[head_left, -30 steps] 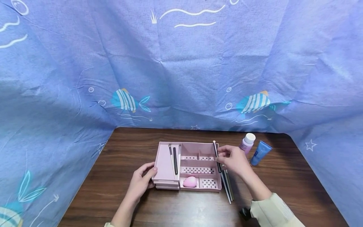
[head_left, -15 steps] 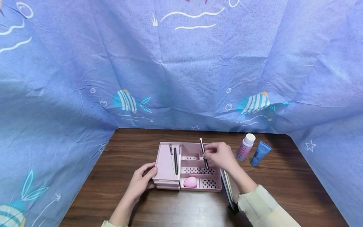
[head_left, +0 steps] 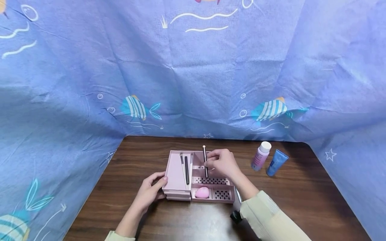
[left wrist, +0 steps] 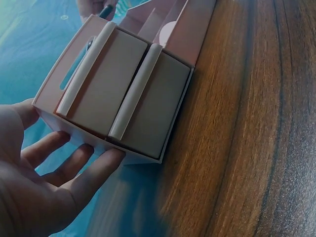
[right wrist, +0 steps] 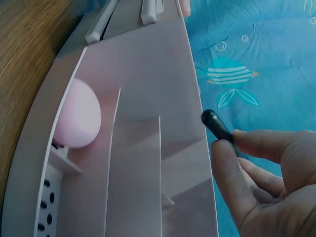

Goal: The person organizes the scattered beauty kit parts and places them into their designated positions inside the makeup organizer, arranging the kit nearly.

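Observation:
A pink makeup organizer (head_left: 176, 167) stands on the table, with drawers under its left half and open compartments on the right. My left hand (head_left: 151, 188) grips its left side, thumb at the top edge and fingers along the wall in the left wrist view. Between thumb and fingers my right hand (head_left: 222, 163) pinches a makeup brush (head_left: 205, 164), dark-handled with a pale tip pointing up. It is held over the compartments, near the divider; its rounded dark end shows in the right wrist view. Several brushes (head_left: 186, 170) lie on the organizer's left top. A pink makeup sponge (head_left: 202, 192) sits in the front compartment.
A lilac bottle with a white cap (head_left: 261, 156) and a blue tube (head_left: 277, 163) stand at the back right. Partly under the right sleeve, a black brush head (head_left: 236, 217) lies beside the organizer. A blue fish-print cloth (head_left: 193, 83) hangs behind the table.
My right hand has carried the brush left, from the organizer's right edge to over its middle. My left hand has stayed on the organizer's left side.

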`<state>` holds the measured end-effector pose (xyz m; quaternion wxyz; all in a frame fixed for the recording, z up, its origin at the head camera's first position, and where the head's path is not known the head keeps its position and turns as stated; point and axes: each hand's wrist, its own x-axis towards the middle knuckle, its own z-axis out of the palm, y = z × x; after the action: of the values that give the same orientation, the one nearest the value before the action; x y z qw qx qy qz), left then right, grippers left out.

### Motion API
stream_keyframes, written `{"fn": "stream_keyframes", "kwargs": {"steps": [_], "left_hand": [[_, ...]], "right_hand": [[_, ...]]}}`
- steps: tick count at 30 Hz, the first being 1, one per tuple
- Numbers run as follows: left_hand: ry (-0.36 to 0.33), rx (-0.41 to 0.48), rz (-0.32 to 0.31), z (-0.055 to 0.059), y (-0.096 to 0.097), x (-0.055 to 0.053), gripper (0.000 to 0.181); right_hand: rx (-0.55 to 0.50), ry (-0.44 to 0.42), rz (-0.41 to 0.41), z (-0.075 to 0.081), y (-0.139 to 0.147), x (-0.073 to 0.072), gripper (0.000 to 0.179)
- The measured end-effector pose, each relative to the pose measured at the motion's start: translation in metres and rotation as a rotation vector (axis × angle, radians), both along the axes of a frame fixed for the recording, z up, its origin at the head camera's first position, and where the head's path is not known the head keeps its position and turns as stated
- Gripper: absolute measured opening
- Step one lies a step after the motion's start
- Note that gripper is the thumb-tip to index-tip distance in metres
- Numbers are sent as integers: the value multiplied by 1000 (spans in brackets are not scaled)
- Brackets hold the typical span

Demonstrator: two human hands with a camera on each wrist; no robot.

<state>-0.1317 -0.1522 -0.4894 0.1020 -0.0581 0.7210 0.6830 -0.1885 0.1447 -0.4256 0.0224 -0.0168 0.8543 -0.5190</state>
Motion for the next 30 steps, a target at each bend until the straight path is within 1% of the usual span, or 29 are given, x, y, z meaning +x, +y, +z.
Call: {"fn": "stream_keyframes", "kwargs": {"steps": [2,4,5,9,15,17,24,30], "left_hand": [[8,12,2,0,0,-1,43],[16,14,5,1,-1,-2,42],[18,16,5,2,-1,-3,42],[18,6,11,2,-1,-4,41],[6,-5,12,1,0,-5,40],[5,-6,10,1,0,-5,41],[3,-6,15,0,0,-5,40],[-3,-7,17,-2,0,-3,39]], "right_hand": [[-43,-24,5,3,-6,-2,27],[-46,-30,7,4,-11,-4,27],[-31,-25,7,5,-14,-5,27],[-60,-52,24,8,-24,-6,28],[-207,-146,56,10,-36,-6,30],[-235,-166,59,9,-39,-6,30],[-270,-191,88,5,-53,-7,33],[-272,-211,111,6,-64,-7,37]]}}
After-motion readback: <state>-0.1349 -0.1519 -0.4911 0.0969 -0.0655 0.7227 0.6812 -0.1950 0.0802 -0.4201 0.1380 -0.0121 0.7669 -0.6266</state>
